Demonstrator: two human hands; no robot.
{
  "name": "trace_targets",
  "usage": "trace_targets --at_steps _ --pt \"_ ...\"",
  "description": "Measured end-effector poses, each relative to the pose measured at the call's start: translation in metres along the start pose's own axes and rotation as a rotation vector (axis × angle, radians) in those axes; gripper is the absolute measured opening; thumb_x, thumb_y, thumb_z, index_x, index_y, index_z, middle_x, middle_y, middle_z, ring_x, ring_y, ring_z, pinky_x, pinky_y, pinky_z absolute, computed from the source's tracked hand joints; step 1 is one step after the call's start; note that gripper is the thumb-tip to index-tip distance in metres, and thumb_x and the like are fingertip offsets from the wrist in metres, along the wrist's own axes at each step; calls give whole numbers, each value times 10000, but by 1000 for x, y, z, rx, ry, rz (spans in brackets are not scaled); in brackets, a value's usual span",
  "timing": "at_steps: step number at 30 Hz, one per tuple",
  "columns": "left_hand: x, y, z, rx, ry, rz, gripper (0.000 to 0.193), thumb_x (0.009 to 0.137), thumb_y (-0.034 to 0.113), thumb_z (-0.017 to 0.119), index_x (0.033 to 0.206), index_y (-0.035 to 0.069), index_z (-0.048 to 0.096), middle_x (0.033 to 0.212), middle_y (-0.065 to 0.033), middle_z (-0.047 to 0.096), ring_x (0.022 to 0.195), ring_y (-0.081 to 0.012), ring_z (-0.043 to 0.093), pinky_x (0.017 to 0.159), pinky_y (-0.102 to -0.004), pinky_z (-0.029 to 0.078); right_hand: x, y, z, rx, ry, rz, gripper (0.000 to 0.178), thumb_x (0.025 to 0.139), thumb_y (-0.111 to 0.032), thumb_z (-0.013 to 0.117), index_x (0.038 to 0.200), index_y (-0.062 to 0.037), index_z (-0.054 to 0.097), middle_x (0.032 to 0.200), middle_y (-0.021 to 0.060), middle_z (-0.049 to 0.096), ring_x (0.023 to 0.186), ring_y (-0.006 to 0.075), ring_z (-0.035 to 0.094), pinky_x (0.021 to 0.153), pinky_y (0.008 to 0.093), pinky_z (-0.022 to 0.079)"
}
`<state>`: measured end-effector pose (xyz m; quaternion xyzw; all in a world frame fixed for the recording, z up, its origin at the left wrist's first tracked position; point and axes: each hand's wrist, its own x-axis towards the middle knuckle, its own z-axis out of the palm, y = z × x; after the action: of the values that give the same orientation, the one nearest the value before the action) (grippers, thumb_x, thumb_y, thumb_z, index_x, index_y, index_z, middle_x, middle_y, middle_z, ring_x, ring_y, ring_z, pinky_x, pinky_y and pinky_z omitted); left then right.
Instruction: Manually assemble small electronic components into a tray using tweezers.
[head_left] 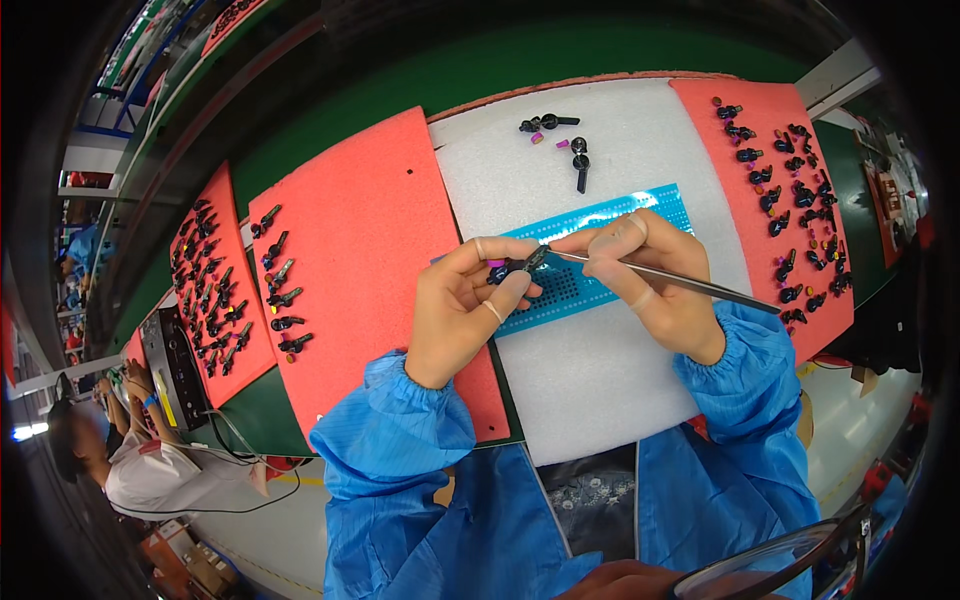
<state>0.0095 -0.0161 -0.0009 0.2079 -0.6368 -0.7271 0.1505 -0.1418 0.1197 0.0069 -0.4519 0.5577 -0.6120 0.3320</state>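
I have the left hand (455, 315) pinched closed, thumb and forefinger gripping a small black part (537, 258) above the blue perforated sheet (590, 215). Its other fingers curl in beneath, beside a purple ring (496, 263). My right hand (655, 275) is closed too, its thumb and fingers around a slim metal tool (700, 285) whose near end slants down to the right. The tool's tip meets or nearly meets the black part; from this far off, I can't tell which. The sheet lies on white foam (590, 385).
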Motion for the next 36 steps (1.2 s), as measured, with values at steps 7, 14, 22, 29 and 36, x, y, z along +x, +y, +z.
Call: trace_targets --at_steps 7,14,22,29,36 --pt "-3 -2 5 94 53 21 177 827 60 596 985 -20 594 921 -89 612 769 -114 584 613 -219 495 -4 -3 4 -47 -28 16 76 858 -58 556 833 -26 492 990 207 608 959 239 610 798 331 509" --pt "-4 -8 7 179 163 71 117 795 62 628 900 11 629 840 -55 624 700 -83 566 535 -190 459 -6 -1 9 -88 -44 -6 63 842 -18 560 838 -27 498 975 193 608 980 250 602 791 339 515" --pt "-4 -7 5 187 135 55 98 798 63 624 878 9 609 824 -43 607 714 -72 538 588 -200 421 -7 -3 10 -156 -87 -73 61 834 3 560 841 -25 506 872 146 593 987 279 601 805 352 514" --pt "-5 -4 3 117 91 47 127 827 84 602 882 -30 586 849 -62 590 771 -99 542 698 -231 443 -7 -5 11 38 -70 -26 51 837 4 552 837 -14 505 858 145 585 982 287 603 801 348 512" --pt "-4 -2 6 61 91 8 190 840 160 616 929 -7 616 867 -75 624 680 -89 531 578 -222 430 -5 -2 8 -17 -18 -11 48 843 -17 556 840 -15 509 854 148 601 967 271 610 786 331 508"
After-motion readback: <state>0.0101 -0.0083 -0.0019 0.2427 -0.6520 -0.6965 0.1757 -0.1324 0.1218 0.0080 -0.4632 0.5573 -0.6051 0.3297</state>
